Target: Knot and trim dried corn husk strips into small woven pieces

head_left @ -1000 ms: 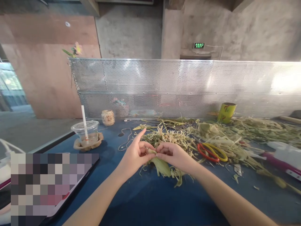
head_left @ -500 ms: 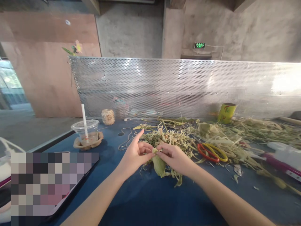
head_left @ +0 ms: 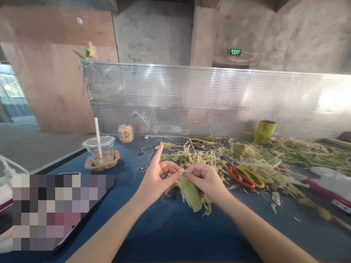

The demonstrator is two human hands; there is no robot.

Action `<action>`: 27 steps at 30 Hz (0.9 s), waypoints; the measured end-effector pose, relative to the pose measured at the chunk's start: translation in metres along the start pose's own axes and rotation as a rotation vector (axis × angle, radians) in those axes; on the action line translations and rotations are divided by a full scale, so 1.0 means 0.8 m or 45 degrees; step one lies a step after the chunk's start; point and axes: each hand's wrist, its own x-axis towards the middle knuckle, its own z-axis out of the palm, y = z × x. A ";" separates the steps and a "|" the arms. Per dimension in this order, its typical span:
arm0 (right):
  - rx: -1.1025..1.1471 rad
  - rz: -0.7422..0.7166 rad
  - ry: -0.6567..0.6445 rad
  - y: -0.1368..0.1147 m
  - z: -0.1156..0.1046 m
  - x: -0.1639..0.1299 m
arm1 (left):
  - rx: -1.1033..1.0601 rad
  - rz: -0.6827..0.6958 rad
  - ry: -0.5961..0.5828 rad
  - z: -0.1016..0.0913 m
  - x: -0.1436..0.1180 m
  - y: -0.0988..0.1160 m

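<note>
we grip a green leaf (head_left: 190,195) at its top, fingers (head_left: 196,167) of our left hand (head_left: 157,179) and right hand (head_left: 210,181) pinched closed, beside a plant heap (head_left: 212,157).

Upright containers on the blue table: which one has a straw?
Leftmost clear plastic cup: white straw inside; the cream mottled jar and yellow-green cylindrical can show none.

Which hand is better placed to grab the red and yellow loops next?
Probably the right hand: it is nearer the red loop and yellow loop than the left hand. Both pinch the green leaf, so the right must release first.
</note>
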 end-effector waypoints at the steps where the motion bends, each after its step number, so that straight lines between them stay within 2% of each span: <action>1: 0.005 -0.002 -0.017 0.001 0.000 0.000 | 0.002 0.012 -0.004 0.000 0.000 0.000; 6: -0.010 0.010 -0.010 0.005 0.005 -0.002 | 0.053 0.014 -0.020 -0.001 -0.001 0.000; 11: -0.139 -0.179 0.040 0.006 0.006 -0.003 | 0.137 0.033 0.020 0.000 -0.003 0.003; 16: -0.178 0.012 -0.105 0.007 0.002 -0.003 | 0.345 0.209 0.038 0.000 -0.007 0.002; 20: -0.096 0.126 -0.175 0.004 0.001 -0.001 | 0.572 0.334 -0.060 0.000 -0.009 -0.005; 27: 0.257 0.131 -0.191 -0.007 0.001 -0.001 | 0.836 0.639 -0.102 0.001 -0.010 -0.018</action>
